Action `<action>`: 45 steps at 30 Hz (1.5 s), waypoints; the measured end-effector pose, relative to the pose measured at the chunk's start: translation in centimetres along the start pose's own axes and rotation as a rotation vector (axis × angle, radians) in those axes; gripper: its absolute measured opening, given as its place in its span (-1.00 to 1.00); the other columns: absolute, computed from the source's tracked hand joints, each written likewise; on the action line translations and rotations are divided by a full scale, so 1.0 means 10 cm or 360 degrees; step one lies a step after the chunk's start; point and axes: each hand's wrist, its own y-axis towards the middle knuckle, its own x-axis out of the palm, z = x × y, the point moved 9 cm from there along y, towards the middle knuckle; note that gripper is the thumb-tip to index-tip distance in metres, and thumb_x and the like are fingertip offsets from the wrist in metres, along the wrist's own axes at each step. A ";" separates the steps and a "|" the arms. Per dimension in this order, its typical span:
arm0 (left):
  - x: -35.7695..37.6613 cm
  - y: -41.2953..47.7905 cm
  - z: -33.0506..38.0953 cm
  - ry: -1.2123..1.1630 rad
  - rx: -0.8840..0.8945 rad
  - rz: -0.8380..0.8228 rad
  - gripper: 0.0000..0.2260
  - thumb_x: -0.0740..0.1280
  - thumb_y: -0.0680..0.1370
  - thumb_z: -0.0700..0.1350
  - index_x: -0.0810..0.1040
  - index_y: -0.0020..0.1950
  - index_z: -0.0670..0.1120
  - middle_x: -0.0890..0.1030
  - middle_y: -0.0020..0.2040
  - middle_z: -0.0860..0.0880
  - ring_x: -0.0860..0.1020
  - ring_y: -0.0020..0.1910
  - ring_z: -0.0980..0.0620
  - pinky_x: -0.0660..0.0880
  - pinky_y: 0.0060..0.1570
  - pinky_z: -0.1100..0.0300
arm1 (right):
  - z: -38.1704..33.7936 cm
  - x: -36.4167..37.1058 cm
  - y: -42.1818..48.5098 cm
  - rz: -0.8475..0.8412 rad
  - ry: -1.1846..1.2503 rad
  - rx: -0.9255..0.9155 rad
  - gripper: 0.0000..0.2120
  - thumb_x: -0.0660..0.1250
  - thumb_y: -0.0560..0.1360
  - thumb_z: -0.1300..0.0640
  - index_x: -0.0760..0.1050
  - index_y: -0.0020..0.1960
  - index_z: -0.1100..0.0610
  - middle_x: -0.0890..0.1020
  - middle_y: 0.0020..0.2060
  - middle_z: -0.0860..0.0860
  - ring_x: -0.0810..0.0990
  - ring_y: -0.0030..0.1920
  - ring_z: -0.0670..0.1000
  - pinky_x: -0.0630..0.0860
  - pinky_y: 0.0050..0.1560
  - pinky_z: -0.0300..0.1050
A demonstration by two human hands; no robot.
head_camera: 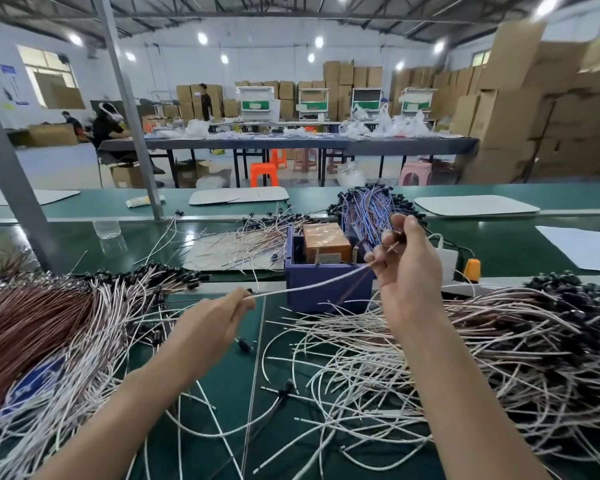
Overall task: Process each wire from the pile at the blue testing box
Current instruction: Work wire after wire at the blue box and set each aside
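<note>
**One Wire Pinched at Both Ends, in Front of the Blue Box**

Pinching the left end of a white wire (pixel 309 285) between the curled fingers (pixel 239 301) of the left hand (pixel 210 320), with a small dark piece showing just past the fingertips. Gripping the other end in the bunched fingers (pixel 383 262) of the right hand (pixel 409 271), thumb up, with thin bare metal tips poking out beside the knuckles.

Held taut and clear of the desk (pixel 222 382), rising gently from left to right. Crossing in front of the blue testing box (pixel 326 285); whether brushing its front wall, cannot tell. Right-hand end raised at the box's right front corner, about level with the open top; contact with anything inside, cannot tell.

Inside the box, an orange-brown block (pixel 326 242). Behind it, a bundle of blue and purple wires (pixel 371 209) with black ends, and to the back left a flat spread of pale wires (pixel 243 242).

Under and right of the right forearm, a tangled pile of white wires (pixel 482 344) with black connectors. Left of the left forearm, a combed pile of brown and white wires (pixel 49 323). Near the right hand, a white power strip (pixel 447 261) with an orange part. At the far right, a sheet of paper (pixel 579 244) with a pen on it.
</note>
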 end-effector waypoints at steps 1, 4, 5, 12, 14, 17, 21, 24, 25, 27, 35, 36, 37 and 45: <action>-0.05 0.06 0.03 0.0029 0.0031 0.0024 -0.75 0.08 0.70 0.08 0.50 0.13 0.02 0.52 -0.34 0.16 0.54 -0.34 0.05 0.49 -0.27 0.09 | 0.00 -0.05 0.00 0.0014 -0.0028 0.0001 -0.77 0.15 0.71 0.07 0.51 -0.02 0.13 0.46 -0.43 -0.07 0.39 -0.46 -0.10 0.46 -0.35 -0.22; -0.18 0.20 0.13 -0.0015 0.0066 -0.0028 -0.76 0.14 0.67 0.14 0.52 0.17 0.10 0.53 -0.38 0.11 0.47 -0.45 0.19 0.39 -0.42 0.28 | -0.05 -0.19 -0.02 0.0065 0.0133 -0.0025 -0.74 0.17 0.65 0.11 0.42 -0.21 0.06 0.34 -0.45 -0.07 0.23 -0.46 -0.08 0.30 -0.37 -0.21; -0.17 0.21 0.17 -0.0154 0.0063 -0.0110 -0.79 0.17 0.64 0.20 0.51 0.15 0.17 0.52 -0.40 0.10 0.44 -0.49 0.18 0.39 -0.46 0.31 | -0.09 -0.24 -0.02 0.0095 0.0243 -0.0050 -0.72 0.17 0.62 0.10 0.36 -0.28 0.04 0.30 -0.45 -0.07 0.19 -0.45 -0.06 0.26 -0.37 -0.18; 0.32 0.04 0.72 -0.1423 -0.0122 -0.0724 -0.38 -0.01 0.54 0.48 0.69 0.05 0.12 0.46 -0.44 0.06 0.35 -0.51 0.13 0.32 -0.49 0.37 | -0.17 -0.37 0.00 0.0139 0.1073 -0.0004 -0.60 0.15 0.52 0.17 0.12 -0.45 0.01 0.16 -0.46 -0.07 0.12 -0.42 -0.02 0.22 -0.37 -0.16; 0.52 0.05 0.83 -0.1567 -0.0262 -0.0842 -0.35 -0.03 0.53 0.46 0.69 0.09 0.07 0.44 -0.47 0.04 0.30 -0.55 0.11 0.25 -0.55 0.31 | -0.08 -0.32 -0.06 0.0084 0.1205 0.0047 -0.66 0.15 0.43 0.23 0.13 -0.45 0.01 0.18 -0.47 -0.07 0.11 -0.41 -0.03 0.20 -0.35 -0.16; 0.67 0.16 0.95 -0.2086 -0.0498 -0.0824 -0.41 0.10 0.51 0.38 0.66 0.18 -0.01 0.37 -0.49 0.04 0.20 -0.61 0.12 0.14 -0.62 0.28 | 0.13 -0.35 -0.18 0.0084 0.1193 0.0205 -0.66 0.14 0.45 0.24 0.16 -0.44 0.00 0.19 -0.47 -0.08 0.12 -0.44 -0.04 0.21 -0.41 -0.19; 0.49 0.43 0.95 -0.2341 -0.0482 -0.0485 -0.62 0.22 0.57 0.16 0.67 0.09 -0.08 0.39 -0.46 0.05 0.23 -0.59 0.13 0.18 -0.63 0.31 | 0.54 -0.48 -0.31 0.0076 0.0588 0.0545 -0.66 0.19 0.59 0.14 0.37 -0.36 0.04 0.29 -0.47 -0.08 0.14 -0.52 -0.09 0.20 -0.56 -0.25; 0.39 0.53 1.07 -0.1502 -0.0143 -0.0437 -0.68 0.15 0.68 0.08 0.60 0.03 -0.08 0.47 -0.45 0.10 0.34 -0.53 0.15 0.29 -0.53 0.34 | 0.70 -0.50 -0.32 -0.0136 -0.0368 0.0548 -0.78 0.19 0.68 0.08 0.58 0.07 0.15 0.63 -0.26 0.01 0.19 -0.57 -0.13 0.23 -0.59 -0.29; 0.39 0.54 1.15 -0.1184 0.0008 -0.0464 -0.67 0.13 0.70 0.07 0.59 0.02 -0.09 0.48 -0.44 0.12 0.36 -0.51 0.17 0.32 -0.48 0.33 | 0.73 -0.46 -0.32 -0.0241 -0.0596 0.0524 -0.75 0.16 0.70 0.06 0.58 0.16 0.13 0.71 -0.11 0.02 0.21 -0.59 -0.14 0.21 -0.61 -0.30; 0.40 0.55 1.25 -0.0822 0.0187 -0.0483 -0.70 0.14 0.70 0.07 0.57 0.02 -0.08 0.51 -0.39 0.13 0.41 -0.45 0.17 0.39 -0.38 0.26 | 0.75 -0.39 -0.32 -0.0442 -0.0772 0.0482 -0.70 0.12 0.72 0.01 0.60 0.19 0.08 0.73 0.06 0.04 0.21 -0.60 -0.14 0.16 -0.62 -0.29; 0.27 0.63 1.34 0.0410 0.0617 -0.0341 -0.69 0.18 0.70 -0.04 0.38 0.45 0.11 0.64 0.10 0.04 0.54 -0.27 0.04 0.41 -0.32 0.12 | 0.60 -0.43 -0.28 -0.0614 -0.1045 0.0136 -0.77 0.27 0.59 -0.11 0.70 -0.03 -0.12 0.45 -0.42 -0.15 0.26 -0.52 -0.19 0.20 -0.53 -0.38; 0.26 0.62 1.32 0.0575 0.0668 -0.0279 -0.57 0.21 0.69 -0.06 0.25 0.56 0.04 0.64 0.13 0.00 0.58 -0.20 0.00 0.44 -0.28 0.11 | 0.56 -0.48 -0.26 -0.0556 -0.1110 0.0070 -0.77 0.27 0.59 -0.08 0.71 -0.03 -0.09 0.45 -0.45 -0.16 0.30 -0.52 -0.20 0.23 -0.51 -0.40; 0.20 0.63 1.28 0.0673 0.0702 -0.0183 -0.52 0.24 0.67 -0.07 0.22 0.59 -0.01 0.65 0.13 -0.01 0.61 -0.08 -0.02 0.48 -0.15 0.11 | 0.53 -0.54 -0.25 -0.0509 -0.1203 0.0004 -0.77 0.28 0.61 -0.06 0.70 -0.02 -0.06 0.46 -0.48 -0.18 0.32 -0.51 -0.20 0.25 -0.49 -0.41; -0.37 0.44 0.91 0.0511 0.0472 0.0667 -0.70 0.47 0.44 -0.34 0.66 0.12 -0.09 0.43 -0.14 0.00 0.38 -0.20 0.02 0.30 -0.22 0.22 | 0.37 -0.55 -0.45 -0.0518 -0.1201 -0.0197 -0.80 0.22 0.68 0.02 0.63 0.03 -0.05 0.43 -0.47 -0.12 0.31 -0.47 -0.14 0.24 -0.48 -0.29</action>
